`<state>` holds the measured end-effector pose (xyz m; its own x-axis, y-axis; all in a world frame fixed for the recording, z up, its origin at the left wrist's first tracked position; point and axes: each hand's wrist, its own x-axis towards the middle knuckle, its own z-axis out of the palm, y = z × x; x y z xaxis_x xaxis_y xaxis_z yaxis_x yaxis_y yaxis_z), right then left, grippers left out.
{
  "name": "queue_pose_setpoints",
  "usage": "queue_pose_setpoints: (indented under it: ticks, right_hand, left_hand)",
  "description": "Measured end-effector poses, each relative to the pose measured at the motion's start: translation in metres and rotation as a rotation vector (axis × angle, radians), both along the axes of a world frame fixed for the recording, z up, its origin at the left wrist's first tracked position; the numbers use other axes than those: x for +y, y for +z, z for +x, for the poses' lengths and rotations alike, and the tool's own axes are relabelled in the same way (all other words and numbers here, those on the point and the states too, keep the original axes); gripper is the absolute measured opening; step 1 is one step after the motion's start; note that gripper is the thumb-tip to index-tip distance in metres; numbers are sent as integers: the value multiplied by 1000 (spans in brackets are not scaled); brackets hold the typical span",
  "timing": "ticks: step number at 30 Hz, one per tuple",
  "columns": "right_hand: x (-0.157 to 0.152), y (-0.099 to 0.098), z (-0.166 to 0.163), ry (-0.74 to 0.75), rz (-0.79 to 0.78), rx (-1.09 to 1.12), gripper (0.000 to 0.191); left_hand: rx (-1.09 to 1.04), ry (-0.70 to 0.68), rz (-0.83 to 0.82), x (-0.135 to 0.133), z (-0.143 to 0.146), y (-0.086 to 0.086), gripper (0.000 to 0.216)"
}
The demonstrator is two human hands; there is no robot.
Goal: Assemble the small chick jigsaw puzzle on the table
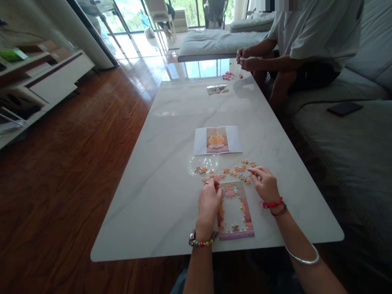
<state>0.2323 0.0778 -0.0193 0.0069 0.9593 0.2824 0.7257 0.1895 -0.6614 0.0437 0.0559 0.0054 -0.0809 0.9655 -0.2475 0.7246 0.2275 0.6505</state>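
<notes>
A partly assembled jigsaw puzzle (235, 235) lies flat near the table's front edge, its frame joined around an open middle. My left hand (210, 202) rests over its upper left side, fingers curled together; what they hold, if anything, is hidden. To the right, my right hand (266, 184) hovers beside the loose pieces with thumb and forefinger pinched on what looks like a small puzzle piece. Loose orange puzzle pieces (226, 170) are scattered just beyond the frame. Behind them lies a paper sheet with a printed reference picture (216, 140) of an orange character.
The white marble-look table (147, 192) has rounded corners. Farther back are a small packet (217, 89) and a pile of pink pieces (228, 75). Another person (306, 45) sits on the grey sofa at right, hands together over the table edge. A dark phone (345, 108) lies on the sofa.
</notes>
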Motion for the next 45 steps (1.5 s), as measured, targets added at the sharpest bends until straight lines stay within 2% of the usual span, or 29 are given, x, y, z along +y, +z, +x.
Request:
queue_pose_setpoints:
  ticks: [2,5,8,10,13,16,19,24,29,31,33,35,37,41,45]
  right_hand:
    - [7,-1,21,-89,-27,22,22]
    - [11,-4,41,-105,-62,16,22]
    - [9,-4,39,-19,-68,-19,21]
    - [7,-3,27,94,-55,-51,20]
    - [6,-1,6,217,-48,-142,19]
    - [9,-2,-7,209,-94,-258,15]
    - [12,-2,-11,178,-149,-272,7]
    - [15,5,-13,138,-168,-42,11]
    - [10,16,-11,-50,-168,146,13]
    - [7,18,-10,-19,-229,187,13]
    - [3,19,-11,116,-320,207,13]
    - [-2,18,-14,237,-379,160,11]
    - [-5,16,-19,272,-366,61,9]
    - [-9,9,-28,243,-243,-111,10]
    - [-11,5,-30,238,-218,-179,12]
  left_hand:
    - [-136,4,74,2,-7,3,10]
    - [-282,111,183,8,-22,4,20]
    - [-286,244,238,13,-34,0,25]
    - [-237,261,266,16,-35,-4,24]
    - [-187,193,303,18,-29,-10,21]
    - [-135,108,328,18,-21,-13,19]
    - [-82,43,344,18,-15,-15,16]
    - [-44,-89,351,15,-5,-17,12]
    - [-41,-237,339,9,5,-18,12]
    - [-41,-271,331,6,8,-18,12]
    - [-41,-297,323,4,9,-18,13]
    - [-33,-325,314,1,10,-17,15]
    - [-3,-353,302,-2,10,-17,17]
    - [61,-385,292,-8,12,-16,17]
    - [83,-393,329,-17,15,-14,22]
